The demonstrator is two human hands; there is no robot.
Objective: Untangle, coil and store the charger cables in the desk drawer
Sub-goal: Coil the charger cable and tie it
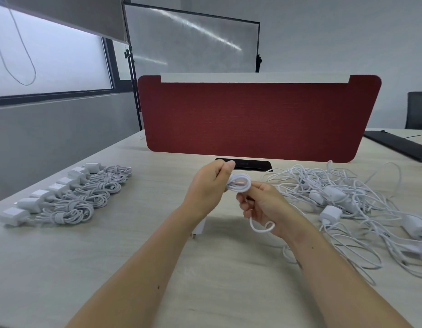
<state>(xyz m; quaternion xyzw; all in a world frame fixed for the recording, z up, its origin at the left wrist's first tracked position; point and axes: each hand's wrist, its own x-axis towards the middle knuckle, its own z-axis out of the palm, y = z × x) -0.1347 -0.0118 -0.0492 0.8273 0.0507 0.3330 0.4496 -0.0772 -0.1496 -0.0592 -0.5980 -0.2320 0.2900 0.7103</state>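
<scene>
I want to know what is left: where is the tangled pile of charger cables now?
In the head view, the tangled pile of charger cables lies on the desk at the right, beside the right hand, near the red divider panel.

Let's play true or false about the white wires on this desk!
1. The left hand and right hand hold one small coil of white cable. True.
2. The row of neatly coiled white chargers lies on the pale wooden desk's left side. True.
3. The tangled heap of white cables sits in a drawer. False: it lies on the desk, at the right.
4. The fabric divider panel behind the hands is blue. False: it is red.
</scene>
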